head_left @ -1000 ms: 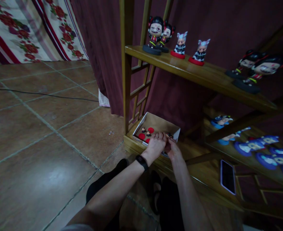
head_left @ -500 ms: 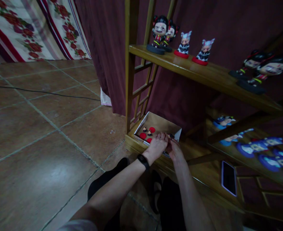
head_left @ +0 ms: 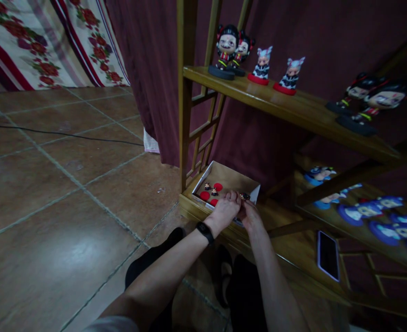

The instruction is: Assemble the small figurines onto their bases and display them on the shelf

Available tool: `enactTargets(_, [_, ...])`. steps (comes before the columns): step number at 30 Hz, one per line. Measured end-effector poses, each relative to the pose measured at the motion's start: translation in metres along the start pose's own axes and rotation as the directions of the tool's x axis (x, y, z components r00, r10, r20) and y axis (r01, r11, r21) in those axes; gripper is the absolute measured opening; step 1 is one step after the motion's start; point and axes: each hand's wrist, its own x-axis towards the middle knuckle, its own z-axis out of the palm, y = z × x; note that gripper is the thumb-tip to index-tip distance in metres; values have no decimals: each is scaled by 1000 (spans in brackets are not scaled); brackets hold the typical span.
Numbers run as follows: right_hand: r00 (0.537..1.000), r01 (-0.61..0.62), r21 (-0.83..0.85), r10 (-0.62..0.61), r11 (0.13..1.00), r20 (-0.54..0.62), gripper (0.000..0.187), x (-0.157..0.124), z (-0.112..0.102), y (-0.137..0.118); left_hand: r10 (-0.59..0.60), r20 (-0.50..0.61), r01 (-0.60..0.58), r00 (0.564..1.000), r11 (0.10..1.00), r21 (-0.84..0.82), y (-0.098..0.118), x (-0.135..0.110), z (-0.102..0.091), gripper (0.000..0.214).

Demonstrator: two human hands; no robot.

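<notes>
A shallow cardboard box (head_left: 231, 174) sits on the lowest wooden shelf and holds red round bases (head_left: 205, 195) and tiny figure parts (head_left: 207, 186). Both my hands meet over its near edge. My left hand (head_left: 224, 211), with a black band on the wrist, has its fingers curled down over something small. My right hand (head_left: 250, 214) presses against it, fingers pinched on a small dark figure piece (head_left: 244, 196). What sits between the two hands is mostly hidden.
Finished figurines (head_left: 227, 48) stand on the upper shelf (head_left: 293, 108), with more dark ones (head_left: 385, 99) at right. Blue figures (head_left: 372, 210) lie on the middle shelf. A phone (head_left: 328, 255) rests on the bottom shelf. A cable (head_left: 61, 133) crosses the tiled floor; maroon curtain behind.
The hands stay together at the box edge; only the view has shifted slightly.
</notes>
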Motion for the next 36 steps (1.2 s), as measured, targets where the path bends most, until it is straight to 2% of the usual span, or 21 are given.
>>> enactTargets(3, [1000,14,23,-13,1000,-10,18,0,0,1,-10,10,10,1000,999,-48,-1,0,0,40])
enactTargets(6, [999,29,17,-28,999,-17,18,-1,1,0,-40,44,48,998,978,-205,-6,2,1,39])
enactTargets(10, [1000,1,-25,-1,1000,3,15,-4,4,-2,-174,78,189,982,842,-505,-21,8,5,33])
enactTargets(14, [1000,6,-42,-7,999,-7,14,-4,7,-4,-226,175,280,958,614,-738,-35,15,10,27])
enactTargets(17, [1000,1,-42,-2,999,-27,15,-4,9,-4,-297,264,372,918,413,-831,-39,18,15,23])
enactTargets(19, [1000,23,-36,-23,999,-14,16,-5,10,-4,-342,316,412,885,259,-874,-40,20,20,19])
enactTargets(23, [998,62,-37,-61,997,34,17,-8,12,-4,-413,448,456,793,-84,-886,-40,23,26,15])
enactTargets(25, [996,77,-46,-75,996,42,17,-9,14,-4,-421,485,450,767,-186,-874,-40,23,26,13])
enactTargets(27, [995,92,-63,-90,994,47,17,-10,15,-4,-417,487,434,767,-223,-873,-40,23,25,14])
enactTargets(29, [994,101,-88,-97,991,56,17,-11,18,-4,-410,475,422,778,-219,-880,-40,22,23,14])
enactTargets(36, [994,105,-162,-100,981,39,18,-17,27,-7,-402,421,431,813,-70,-900,-44,22,27,14])
